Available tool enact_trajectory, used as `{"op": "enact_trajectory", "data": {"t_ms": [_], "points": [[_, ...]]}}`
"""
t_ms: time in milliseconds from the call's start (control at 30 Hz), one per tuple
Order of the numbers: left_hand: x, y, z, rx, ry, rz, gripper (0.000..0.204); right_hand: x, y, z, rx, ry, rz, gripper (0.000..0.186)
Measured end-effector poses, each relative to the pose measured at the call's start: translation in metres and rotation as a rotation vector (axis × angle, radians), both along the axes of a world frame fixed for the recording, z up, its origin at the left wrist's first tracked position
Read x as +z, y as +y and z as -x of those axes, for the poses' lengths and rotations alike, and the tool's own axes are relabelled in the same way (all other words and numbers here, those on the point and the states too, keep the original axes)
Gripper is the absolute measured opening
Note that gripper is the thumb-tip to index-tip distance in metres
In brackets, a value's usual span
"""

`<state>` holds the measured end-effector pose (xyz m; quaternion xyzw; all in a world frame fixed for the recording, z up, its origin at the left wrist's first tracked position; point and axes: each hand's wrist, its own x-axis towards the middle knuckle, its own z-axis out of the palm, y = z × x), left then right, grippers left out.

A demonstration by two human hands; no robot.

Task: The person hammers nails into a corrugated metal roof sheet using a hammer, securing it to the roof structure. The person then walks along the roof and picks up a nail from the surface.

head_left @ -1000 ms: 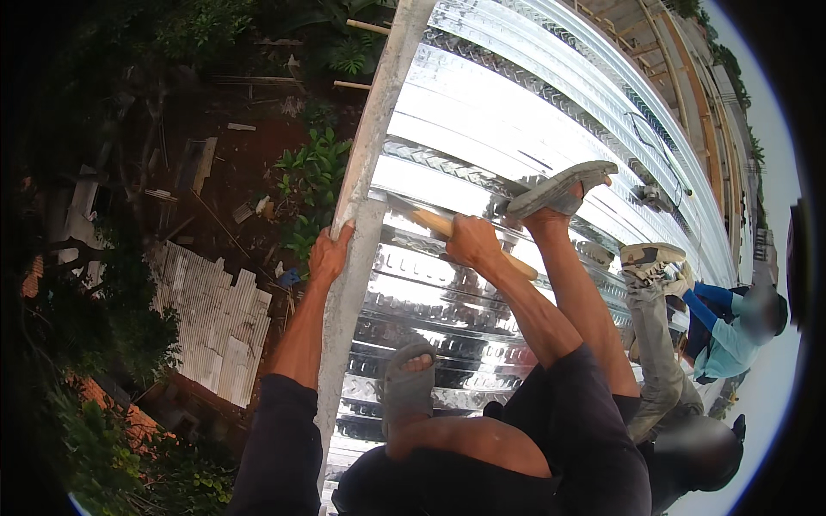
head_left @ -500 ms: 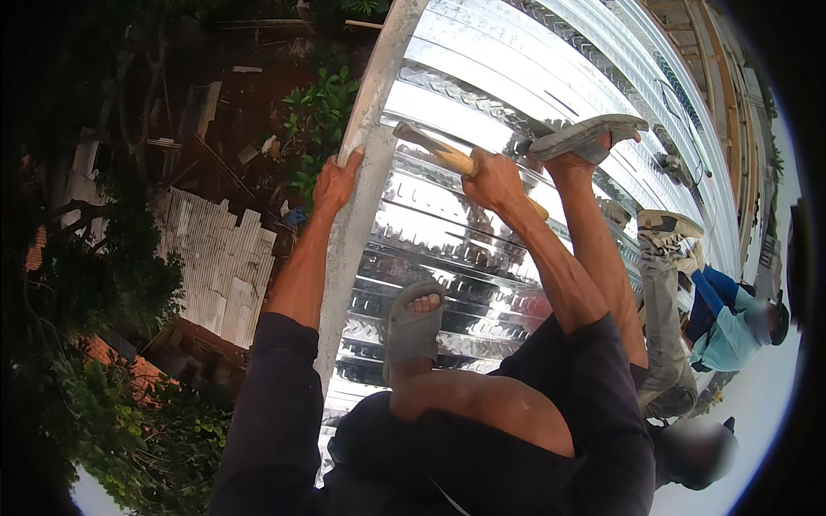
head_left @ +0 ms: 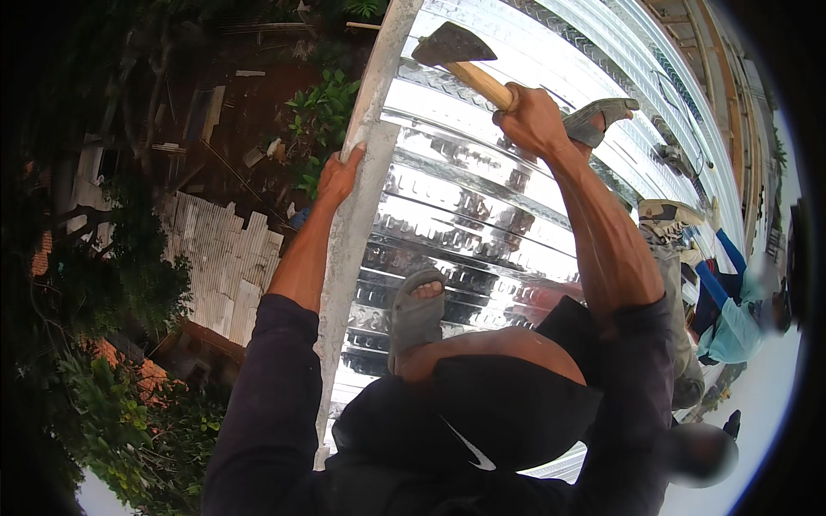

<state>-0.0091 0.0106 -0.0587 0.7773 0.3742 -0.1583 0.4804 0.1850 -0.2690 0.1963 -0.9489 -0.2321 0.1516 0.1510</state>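
My right hand (head_left: pixel 533 122) is wrapped round the wooden handle of a hatchet (head_left: pixel 477 80). Its dark, broad head is raised above the shiny ribbed metal sheets (head_left: pixel 465 202), close to the edge strip. At the left, my left hand (head_left: pixel 339 176) is closed over the outer edge of a long narrow board (head_left: pixel 372 90), thumb on top. The board runs along a grey, rough, concrete-like strip (head_left: pixel 351 232) bordering the metal. Part of my left fingers is hidden behind the edge.
My sandalled feet (head_left: pixel 416 318) rest on the metal. Beyond the left edge is a drop to ground with trees, planks and a lower corrugated roof (head_left: pixel 215 262). Two other people are at the right, one in a light blue top (head_left: pixel 736 331). Timber framing (head_left: pixel 714 69) lies at the far right.
My right hand has lifted the hatchet up and away, turning its head so the broad side shows. My left hand keeps its hold on the board. The person in light blue has shifted.
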Motion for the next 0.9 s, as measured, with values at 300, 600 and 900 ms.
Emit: {"op": "enact_trajectory", "data": {"t_ms": [300, 600, 900], "points": [[0.032, -0.004, -0.026, -0.103, 0.09, 0.223, 0.129, 0.156, -0.105, -0.023, -0.096, -0.148, 0.326, 0.038], [0.015, 0.004, 0.003, -0.002, 0.108, 0.099, 0.129, 0.149, -0.107, -0.02, 0.151, -0.032, 0.531, 0.031], [0.036, 0.002, -0.004, 0.007, 0.006, 0.105, 0.108, 0.116, -0.114, 0.006, 0.148, 0.134, 0.562, 0.029]]}}
